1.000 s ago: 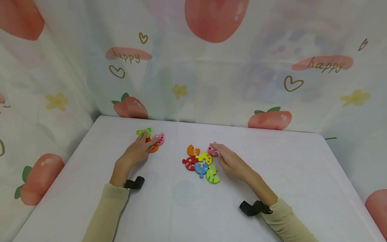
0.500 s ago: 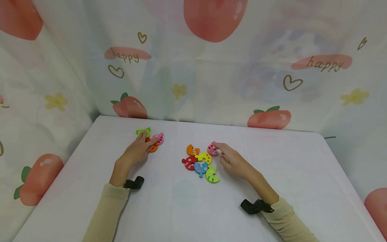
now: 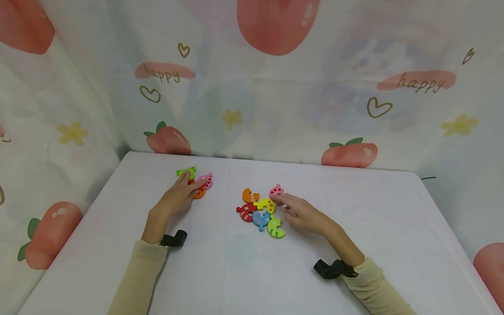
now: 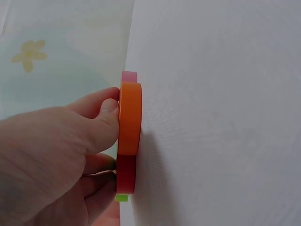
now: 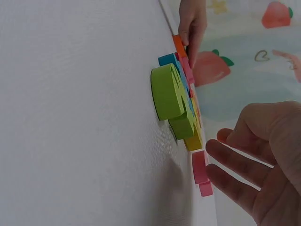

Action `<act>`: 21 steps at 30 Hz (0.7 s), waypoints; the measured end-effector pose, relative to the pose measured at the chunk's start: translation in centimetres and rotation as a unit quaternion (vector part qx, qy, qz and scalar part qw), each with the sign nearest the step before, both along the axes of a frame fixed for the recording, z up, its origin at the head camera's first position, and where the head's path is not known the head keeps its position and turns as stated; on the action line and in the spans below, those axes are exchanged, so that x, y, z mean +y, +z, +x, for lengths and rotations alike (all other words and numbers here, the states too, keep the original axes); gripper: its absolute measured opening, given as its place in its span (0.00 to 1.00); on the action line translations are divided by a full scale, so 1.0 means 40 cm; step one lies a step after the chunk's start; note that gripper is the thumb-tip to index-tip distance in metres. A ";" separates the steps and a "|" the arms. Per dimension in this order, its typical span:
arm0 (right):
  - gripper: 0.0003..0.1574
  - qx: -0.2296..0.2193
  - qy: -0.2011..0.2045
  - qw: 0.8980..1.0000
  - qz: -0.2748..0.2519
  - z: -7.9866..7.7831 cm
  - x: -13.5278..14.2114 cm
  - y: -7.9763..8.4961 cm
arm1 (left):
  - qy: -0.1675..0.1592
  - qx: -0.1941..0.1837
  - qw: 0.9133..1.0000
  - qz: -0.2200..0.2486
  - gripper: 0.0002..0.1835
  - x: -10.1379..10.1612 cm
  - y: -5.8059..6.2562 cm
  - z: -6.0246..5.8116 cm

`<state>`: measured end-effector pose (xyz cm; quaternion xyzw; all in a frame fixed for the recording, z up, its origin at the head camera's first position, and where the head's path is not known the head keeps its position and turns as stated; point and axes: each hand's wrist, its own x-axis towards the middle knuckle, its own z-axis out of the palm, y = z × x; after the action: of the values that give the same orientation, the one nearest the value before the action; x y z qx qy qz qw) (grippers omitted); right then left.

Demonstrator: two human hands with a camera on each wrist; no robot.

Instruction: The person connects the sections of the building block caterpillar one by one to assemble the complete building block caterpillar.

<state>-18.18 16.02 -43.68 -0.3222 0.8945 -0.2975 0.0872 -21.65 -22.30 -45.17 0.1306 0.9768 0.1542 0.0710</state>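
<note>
My left hand [image 3: 178,196] rests with its fingertips on a small cluster of puzzle pieces at the back left: a green animal-head piece [image 3: 187,173], a pink piece [image 3: 208,181] and an orange piece [image 3: 199,193]. A red piece [image 4: 125,174] shows under those fingers in the left wrist view. With its extended index finger, my right hand [image 3: 306,215] touches or hovers over a spotted pink puzzle piece [image 3: 276,190]. Left of it lie interlocked pieces: orange [image 3: 250,195], red [image 3: 246,212], yellow [image 3: 265,205], blue [image 3: 261,218] and green [image 3: 276,228].
A white-covered table [image 3: 236,280] carries both clusters, with a gap of bare cloth between them. Behind it hangs a printed curtain [image 3: 275,109]. Black wrist mounts [image 3: 175,239] sit on both forearms.
My right index finger has shifted from the upper part of the pink piece to its lower edge, uncovering more of it. My left hand stays on its pieces.
</note>
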 end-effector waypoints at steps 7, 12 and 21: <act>0.31 -0.032 0.060 0.997 0.045 0.015 -0.005 0.014 | 0.002 0.007 1.000 0.011 0.26 0.003 0.005 0.006; 0.29 -0.027 0.097 0.992 0.080 0.016 -0.001 0.017 | -0.001 0.015 1.000 0.005 0.26 0.003 0.006 0.006; 0.27 -0.046 0.124 0.988 0.080 0.014 0.005 0.008 | 0.002 0.008 1.000 0.002 0.26 0.002 0.003 0.005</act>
<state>-17.63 16.22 -43.35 -0.4085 0.8636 -0.2264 0.1896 -21.45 -22.24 -45.07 0.1305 0.9773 0.1550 0.0624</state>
